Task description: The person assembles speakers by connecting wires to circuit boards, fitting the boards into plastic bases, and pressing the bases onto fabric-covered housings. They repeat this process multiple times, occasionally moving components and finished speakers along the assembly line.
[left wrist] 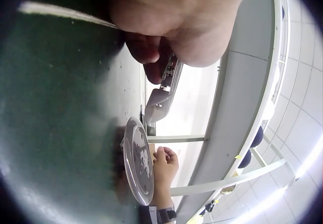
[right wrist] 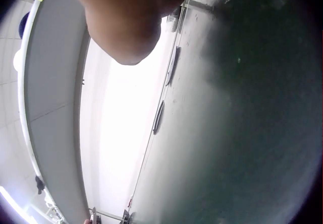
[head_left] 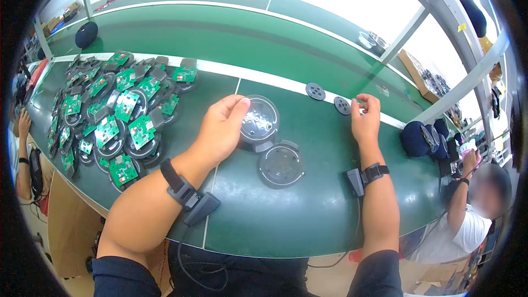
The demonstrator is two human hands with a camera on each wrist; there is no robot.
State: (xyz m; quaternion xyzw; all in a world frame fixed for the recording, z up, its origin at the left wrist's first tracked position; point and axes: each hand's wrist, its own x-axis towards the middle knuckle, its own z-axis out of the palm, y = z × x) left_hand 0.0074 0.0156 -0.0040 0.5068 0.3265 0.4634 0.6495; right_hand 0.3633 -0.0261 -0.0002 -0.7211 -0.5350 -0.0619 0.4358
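Observation:
My left hand (head_left: 223,126) pinches the left edge of a round clear plastic cover (head_left: 259,120) with a grey tab at its lower side, held up off the table. In the left wrist view, this held cover (left wrist: 164,94) shows nearly edge-on beneath the fingers. A second round clear cover (head_left: 281,166) lies on the green table just below it, its grey tab toward the first. My right hand (head_left: 367,118) is raised at the right, fingers loosely bent, with nothing visible in it. Close to its fingertips is a dark perforated disc (head_left: 342,105); another dark disc (head_left: 315,91) lies further left.
A large pile of similar round covers with green circuit boards (head_left: 126,104) covers the table's left. Dark blue rounded items (head_left: 421,138) stand at the right, near a metal frame post (head_left: 467,85). A person (head_left: 465,225) sits at the right; another person's arm (head_left: 23,154) shows at the left.

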